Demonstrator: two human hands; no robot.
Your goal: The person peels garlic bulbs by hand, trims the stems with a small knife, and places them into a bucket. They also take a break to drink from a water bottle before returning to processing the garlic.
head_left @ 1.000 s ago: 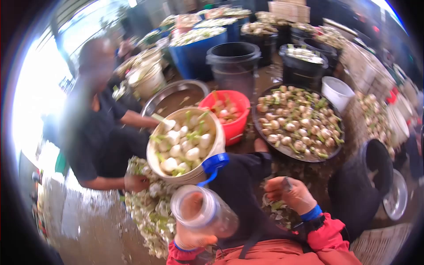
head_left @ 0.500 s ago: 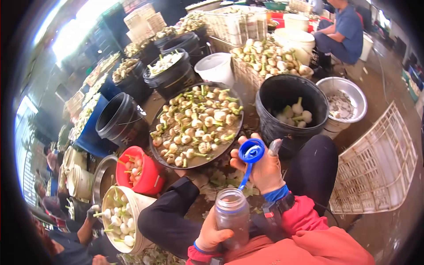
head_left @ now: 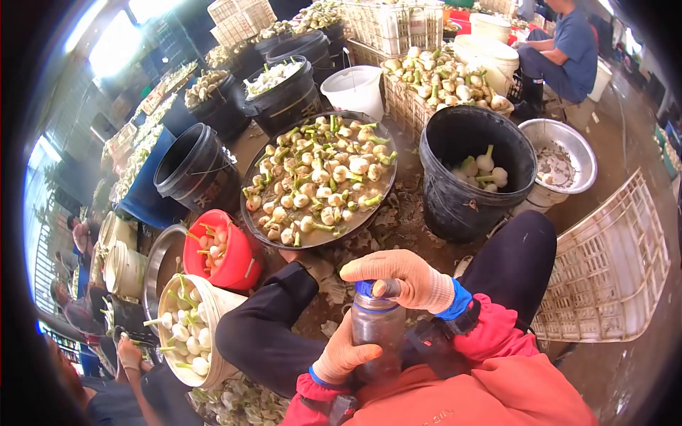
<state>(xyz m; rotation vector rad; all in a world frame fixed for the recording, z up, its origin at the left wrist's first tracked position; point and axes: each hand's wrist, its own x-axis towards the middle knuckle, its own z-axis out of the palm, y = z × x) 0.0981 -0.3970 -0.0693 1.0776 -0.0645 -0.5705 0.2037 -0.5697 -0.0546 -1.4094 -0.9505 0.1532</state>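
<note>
My left hand (head_left: 342,355), in an orange glove, is wrapped round a clear, brownish-tinted bottle (head_left: 380,332) that stands upright in front of my lap. A blue lid (head_left: 364,288) sits on the bottle's mouth. Over that lid my right hand (head_left: 406,275) is closed, its fingers across the top and its thumb, with a grey covering on the tip, at the near side. The right palm is turned down, so most of the lid is hidden. Beyond both hands lies a wide round pan (head_left: 290,243) of garlic bulbs with green stubs.
A black bucket (head_left: 455,206) holding some peeled white bulbs stands right of the pan. At left are a red bucket (head_left: 245,266) and a cream bucket (head_left: 226,302) with bulbs. A crate (head_left: 604,273) leans at my right. Other people sit at lower left and upper right.
My right hand has turned over and come down from above, bringing the blue lid onto the bottle's mouth, which was uncovered before. The left hand keeps its hold on the bottle.
</note>
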